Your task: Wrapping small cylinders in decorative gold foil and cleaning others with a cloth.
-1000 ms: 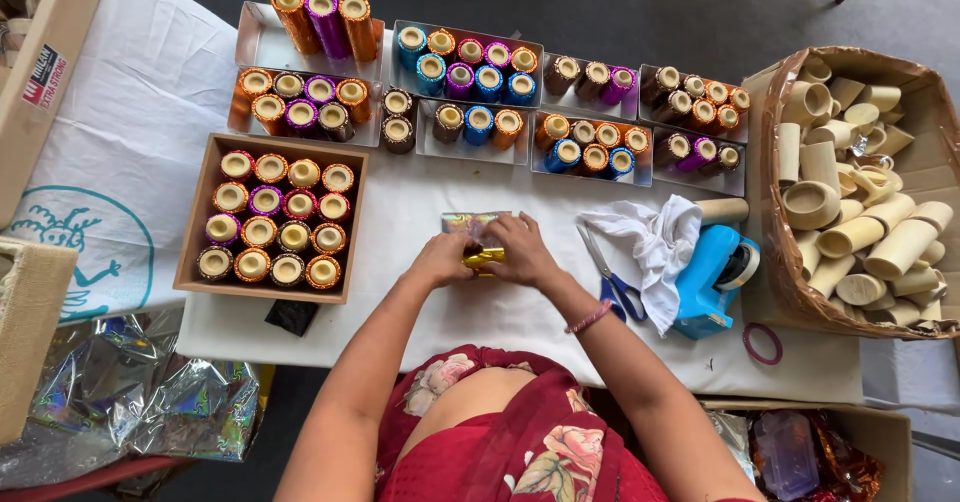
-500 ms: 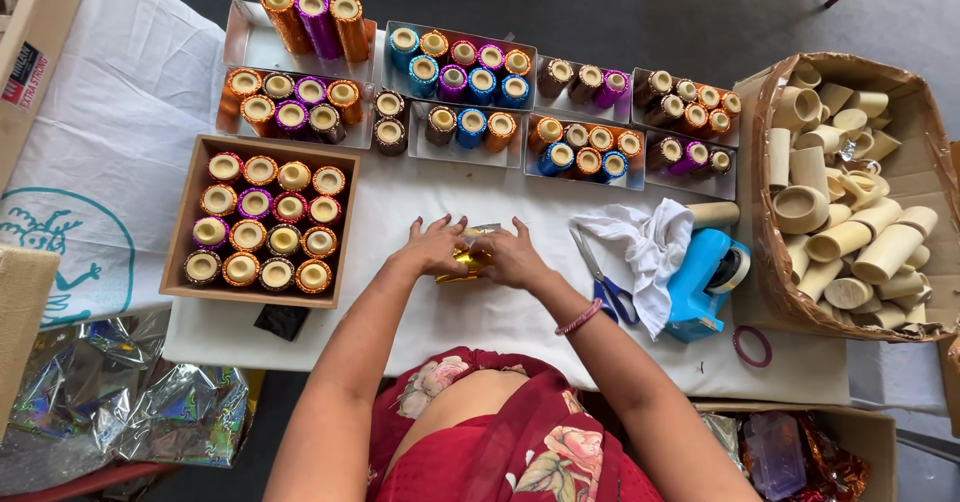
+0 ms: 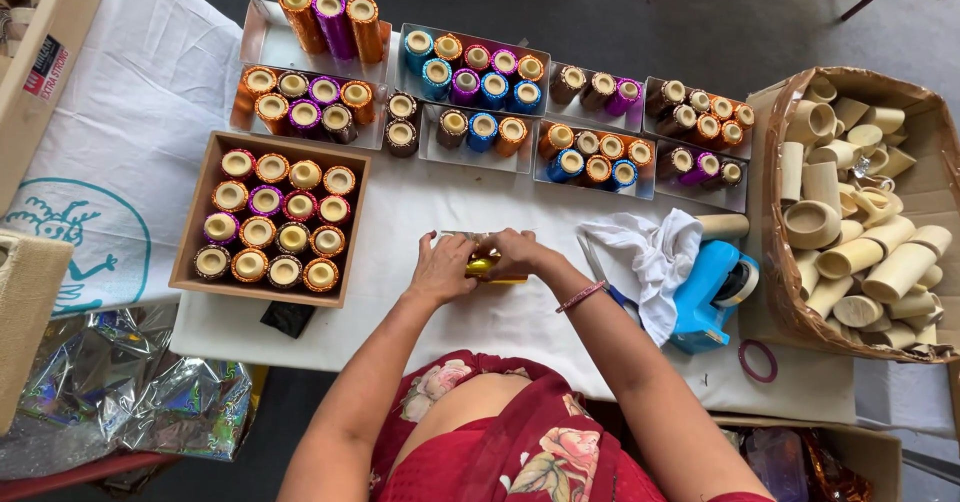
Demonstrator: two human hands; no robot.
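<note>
Gold foil, shiny, wraps the small cylinder that I hold between both hands on the white tablecloth, at the middle of the near half of the table. My left hand is clenched around its left end; my right hand grasps its right end, fingers curled over the top, so only a short gold band shows between them. Open cloth lies to the far side of my hands, up to the row of shallow trays. To the left, the brown wooden box of foil-wrapped cylinders stands near, with a strip of bare cloth between its right wall and my left hand. To the right, the white rag and the blue tape dispenser lie close to my right wrist, so room there is narrow. Farther right, a cardboard box of bare pale tubes sits at the table's right edge. The near table edge runs just below my forearms; crumpled iridescent foil lies beyond it, near left.
</note>
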